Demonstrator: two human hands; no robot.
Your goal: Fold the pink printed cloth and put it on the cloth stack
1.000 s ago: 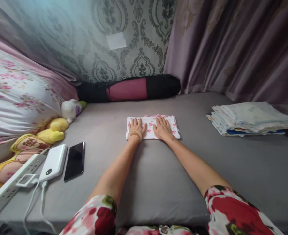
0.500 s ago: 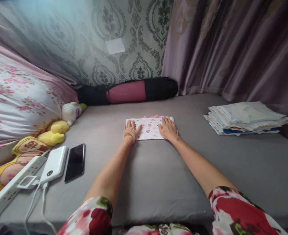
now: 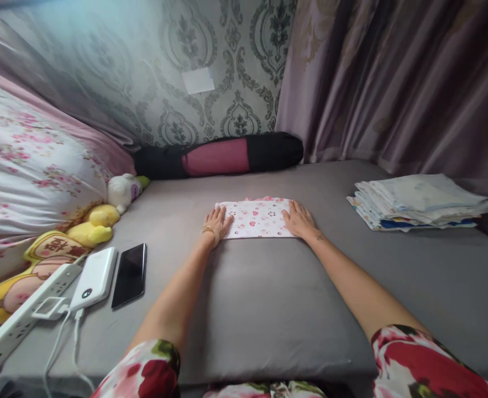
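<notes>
A folded white cloth point(image 3: 255, 220) with red and pink prints lies flat on the grey bed sheet point(image 3: 268, 298), a bit of pink edging showing behind it. My left hand point(image 3: 216, 224) rests at its left end, fingers stretched out, a bracelet on the wrist. At the right end lies my right hand point(image 3: 300, 220), also flat with fingers extended, the fingertips on the cloth. Neither hand grips anything. Off to the right sits a stack of folded cloths point(image 3: 421, 202).
On the left are a black phone point(image 3: 130, 275), a white power bank point(image 3: 94, 276) with cables, a power strip point(image 3: 24, 309) and plush toys point(image 3: 92, 226). A long black-and-red bag point(image 3: 219, 156) lies along the wall. Purple curtains point(image 3: 372, 83) hang at the right.
Both hands have slid outward, the left to the left and the right to the right, from on top of the cloth to its ends. More of its print shows.
</notes>
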